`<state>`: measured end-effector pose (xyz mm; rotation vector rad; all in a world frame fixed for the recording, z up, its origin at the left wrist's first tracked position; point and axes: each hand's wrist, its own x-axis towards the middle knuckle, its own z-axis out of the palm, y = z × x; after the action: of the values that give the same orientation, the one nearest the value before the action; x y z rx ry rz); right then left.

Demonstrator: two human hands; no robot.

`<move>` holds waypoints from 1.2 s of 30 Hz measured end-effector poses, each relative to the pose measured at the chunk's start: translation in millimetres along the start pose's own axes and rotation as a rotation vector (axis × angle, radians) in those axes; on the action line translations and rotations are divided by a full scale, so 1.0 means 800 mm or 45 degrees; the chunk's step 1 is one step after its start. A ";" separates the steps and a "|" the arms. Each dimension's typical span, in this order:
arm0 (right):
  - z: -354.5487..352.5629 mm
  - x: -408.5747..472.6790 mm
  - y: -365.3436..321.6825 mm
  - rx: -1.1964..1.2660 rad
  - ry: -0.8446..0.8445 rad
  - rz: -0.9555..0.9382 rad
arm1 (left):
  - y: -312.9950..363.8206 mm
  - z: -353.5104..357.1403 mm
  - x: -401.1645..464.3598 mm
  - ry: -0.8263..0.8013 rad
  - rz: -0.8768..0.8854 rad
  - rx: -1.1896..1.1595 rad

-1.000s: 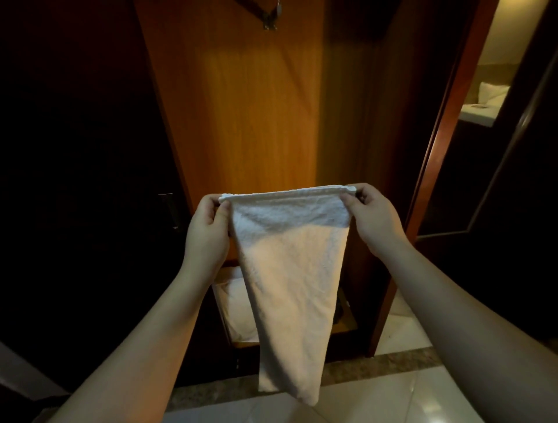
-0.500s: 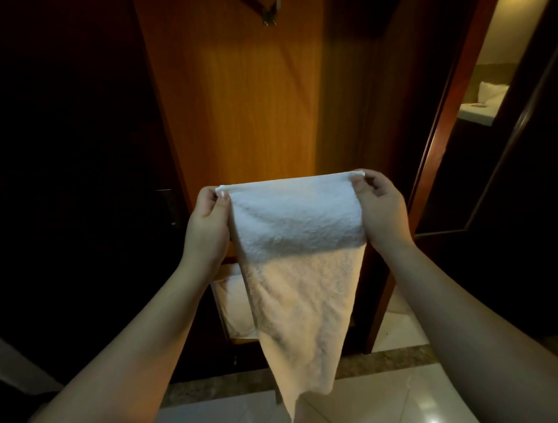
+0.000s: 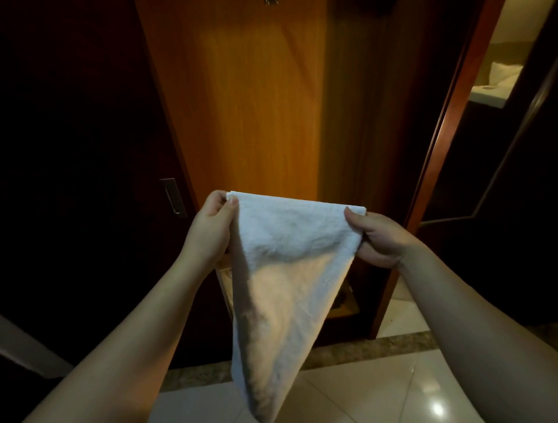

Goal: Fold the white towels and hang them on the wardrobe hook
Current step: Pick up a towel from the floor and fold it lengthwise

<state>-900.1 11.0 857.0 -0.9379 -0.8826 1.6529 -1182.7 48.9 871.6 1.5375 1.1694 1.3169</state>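
Note:
A white towel hangs in front of me, stretched flat along its top edge and narrowing to a point near the floor. My left hand pinches its top left corner between thumb and fingers. My right hand pinches the top right corner, slightly lower than the left. Behind the towel stands the lit wooden wardrobe panel. A metal hook just shows at the very top edge of the frame, mostly cut off.
A dark door with a metal handle stands to the left. A low wooden shelf sits behind the towel's lower half. A red-brown door frame on the right opens to a room with a bed. Glossy floor tiles lie below.
The towel's top edge has tilted, my right hand dropping lower than my left. The towel's hanging tail swung back toward the middle. The view dipped, so the hook sits nearly out of frame.

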 end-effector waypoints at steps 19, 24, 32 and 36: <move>0.012 0.014 0.009 -0.153 0.058 0.007 | -0.042 -0.007 -0.021 -0.396 -0.517 -0.510; 0.010 0.011 0.013 -0.105 0.192 0.026 | -0.033 0.006 -0.015 -0.356 -0.541 -0.447; 0.063 0.017 0.116 -0.100 0.885 -0.132 | -0.057 0.081 -0.060 0.130 -0.598 -0.234; 0.090 0.000 0.132 -0.214 0.824 -0.214 | -0.049 0.110 -0.091 0.171 -0.472 -0.122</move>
<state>-1006.6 -21.9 794.1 -1.3686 -0.6302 1.0366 -1104.8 -10.4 800.7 1.1114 1.3773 1.2171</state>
